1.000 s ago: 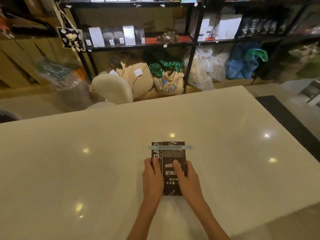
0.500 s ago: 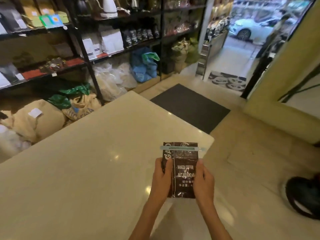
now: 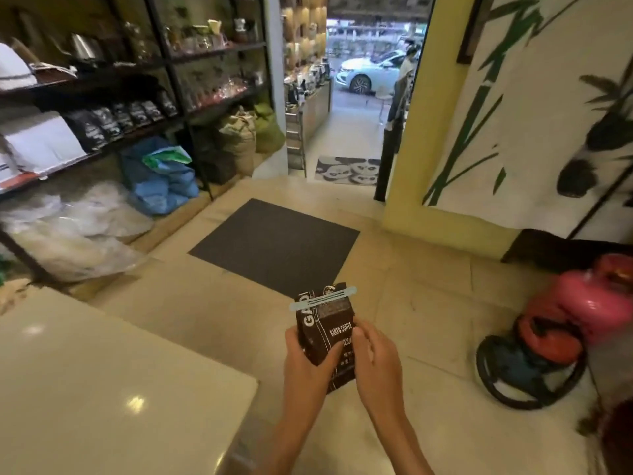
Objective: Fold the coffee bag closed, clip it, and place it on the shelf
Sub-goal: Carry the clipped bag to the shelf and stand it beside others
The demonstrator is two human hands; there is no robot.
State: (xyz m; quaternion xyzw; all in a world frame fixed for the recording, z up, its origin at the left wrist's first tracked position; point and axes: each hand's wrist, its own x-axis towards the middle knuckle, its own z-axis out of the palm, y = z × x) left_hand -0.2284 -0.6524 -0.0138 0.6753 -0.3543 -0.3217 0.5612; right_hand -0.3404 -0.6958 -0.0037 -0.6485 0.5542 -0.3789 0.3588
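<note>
Off the table (image 3: 102,389) now, at five o'clock from its corner, left hand (image 3: 306,363) and right hand (image 3: 375,363) gripped the clipped coffee bag (image 3: 325,329) above the floor, the pale clip (image 3: 322,299) across its folded top.

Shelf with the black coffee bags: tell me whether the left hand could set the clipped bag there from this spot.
Probably not yet. The shelf stands far off to the left across open floor, and the left hand and right hand hold the coffee bag close to the body. The path looks clear.

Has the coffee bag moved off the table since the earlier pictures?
Yes. The coffee bag, clip on, is now held by the left hand and right hand over the floor, right of the table edge.
</note>
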